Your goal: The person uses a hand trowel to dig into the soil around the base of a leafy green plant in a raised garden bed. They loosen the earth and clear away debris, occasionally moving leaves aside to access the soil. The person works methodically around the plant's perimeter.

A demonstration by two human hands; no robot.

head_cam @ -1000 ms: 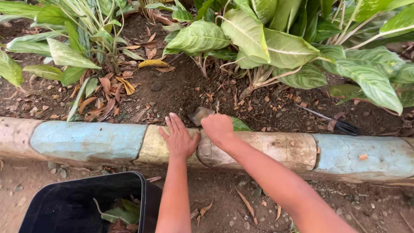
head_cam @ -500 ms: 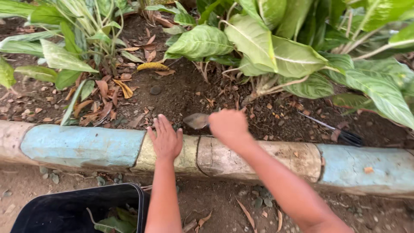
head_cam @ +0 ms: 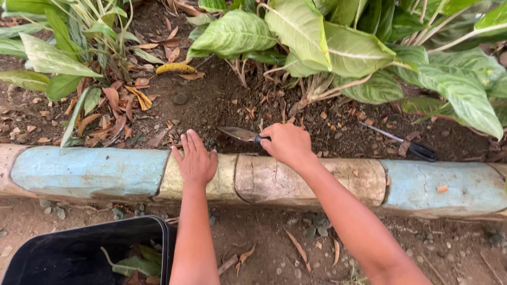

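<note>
- your left hand (head_cam: 196,161): open, palm down, fingers spread flat on the yellowish section of the painted border log (head_cam: 311,182), fingertips reaching over its far edge towards the soil (head_cam: 211,103).
- your right hand (head_cam: 285,143): closed in a fist around the dark handle of a small trowel (head_cam: 242,134), just past the log's far edge.
- trowel: metal blade pointing left, lying low over the soil, just beyond the fingertips of your left hand; handle hidden in your grip.
- border log: runs left to right across the view, pale blue sections at either end, bare and yellowish in the middle.
- black bin (head_cam: 79,253): lower left, on the dirt path beside your left forearm, a few green leaves inside.
- second tool (head_cam: 406,145): thin metal shaft with a dark end, lying on the soil to the right, well apart from your hands.
- broad-leaved plants (head_cam: 327,47): behind the soil; dry leaves (head_cam: 121,97) scattered at left.
</note>
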